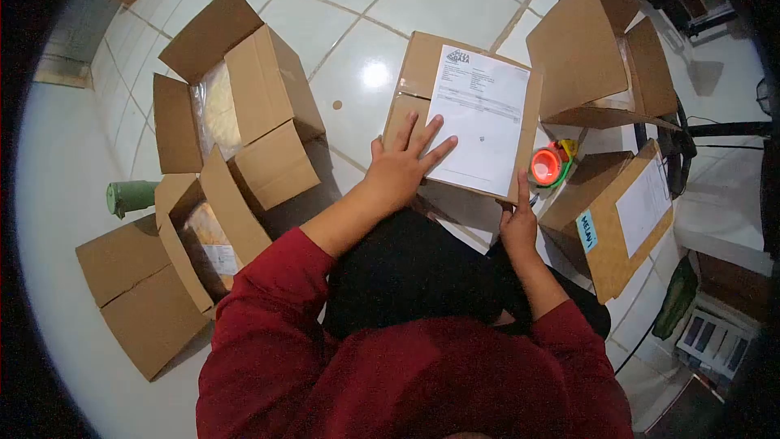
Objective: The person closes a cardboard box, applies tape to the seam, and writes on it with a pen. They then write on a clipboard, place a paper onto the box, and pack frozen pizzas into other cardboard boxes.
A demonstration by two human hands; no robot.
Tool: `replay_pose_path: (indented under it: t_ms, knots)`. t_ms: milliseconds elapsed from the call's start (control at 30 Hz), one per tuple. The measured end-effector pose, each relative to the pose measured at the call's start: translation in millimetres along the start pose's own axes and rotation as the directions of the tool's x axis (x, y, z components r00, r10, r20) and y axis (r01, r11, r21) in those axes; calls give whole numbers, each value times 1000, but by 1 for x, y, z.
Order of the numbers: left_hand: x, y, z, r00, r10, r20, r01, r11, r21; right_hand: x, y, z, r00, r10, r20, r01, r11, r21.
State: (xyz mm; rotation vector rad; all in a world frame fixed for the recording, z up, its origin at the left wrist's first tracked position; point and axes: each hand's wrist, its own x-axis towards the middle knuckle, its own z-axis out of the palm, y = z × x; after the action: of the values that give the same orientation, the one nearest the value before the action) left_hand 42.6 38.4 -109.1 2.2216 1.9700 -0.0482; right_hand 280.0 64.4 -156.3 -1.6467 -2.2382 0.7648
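Note:
A closed cardboard box (416,73) lies before me with a printed white sheet (479,126) on its top. My left hand (402,158) rests on the box with fingers spread, the fingertips at the sheet's left edge. My right hand (518,215) is at the box's lower right corner, index finger along the side and the other fingers curled near the edge; whether it grips the corner is unclear. Just right of the box sits an orange and green tape dispenser (546,166).
Open boxes with bagged contents stand at the left (260,81), lower left (183,236) and upper right (577,57). A box labelled MELAVI (617,252) is at the right. A green cylinder (132,197) lies far left. A small round disc (337,105) is on the tiles.

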Motion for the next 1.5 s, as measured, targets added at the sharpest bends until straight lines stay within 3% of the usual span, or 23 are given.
replay_pose_path:
  t_ms: [267, 367, 833, 933, 1000, 1033, 1100, 1133, 1167, 1200, 1233, 1267, 1300, 1333, 1367, 1400, 1467, 1500]
  knots:
    - [-1, -2, 0, 1000, 16, -16, -15, 1000, 17, 1, 2, 5, 1000, 14, 12, -14, 1000, 24]
    - [-1, -2, 2, 999, 24, -44, -24, 1000, 14, 1, 4, 3, 995, -72, -63, 73, 997, 7]
    - [-2, -2, 0, 999, 27, -34, -26, 1000, 14, 1, -5, -4, 998, 52, 33, -51, 999, -8]
    - [5, -5, 1, 999, 15, -32, -16, 1000, -14, 6, -2, 3, 999, -3, -33, 4, 1000, 30]
    - [13, -12, -4, 1000, -1, -14, 1, 1000, -28, 19, -9, 2, 996, 85, 32, -87, 995, 58]
    - [18, -19, 0, 999, 8, -33, -8, 1000, -18, 31, -15, 1, 985, 148, 87, -152, 988, 39]
    - [32, -36, 10, 955, -50, -292, 130, 956, 264, 51, -31, 0, 989, 86, 124, -95, 993, 70]
    - [33, -36, 6, 948, -38, -317, 130, 953, 275, 61, -29, 9, 996, -17, 84, 14, 999, 35]
    - [29, -32, 3, 883, -238, -404, 276, 960, 38, 71, -28, 16, 992, -121, 45, 122, 993, -6]
    - [24, -29, 2, 787, -438, -435, 381, 899, -216, 76, -38, 12, 989, -112, 96, 112, 994, 5]
    - [19, -32, 11, 707, -538, -458, 257, 800, -542, 78, -49, 6, 984, -102, 149, 100, 995, 16]
    - [19, -40, 35, 635, -684, -359, 359, 673, -646, 76, -55, 1, 985, -115, 125, 112, 993, 26]
    - [13, -37, 19, 723, -679, 124, 324, 175, -930, 70, -60, -5, 988, -120, 101, 118, 993, 29]
    - [8, -31, 3, 781, -363, 508, 367, -391, -844, 63, -64, -12, 995, -76, 68, 68, 991, 118]
    - [8, -27, 1, 795, -116, 595, 426, -592, -684, 54, -66, -18, 998, -32, 46, 22, 978, 207]
    - [11, -17, -4, 791, -142, 596, 376, -655, -655, 45, -63, -21, 998, -36, 42, 26, 977, 210]
    - [20, 2, -10, 774, -167, 611, 333, -713, -617, 22, -46, -29, 989, -92, 116, 32, 899, 436]
    - [29, 7, -13, 796, -172, 580, 281, -744, -607, 5, -40, -36, 977, -58, 205, -57, 856, 514]
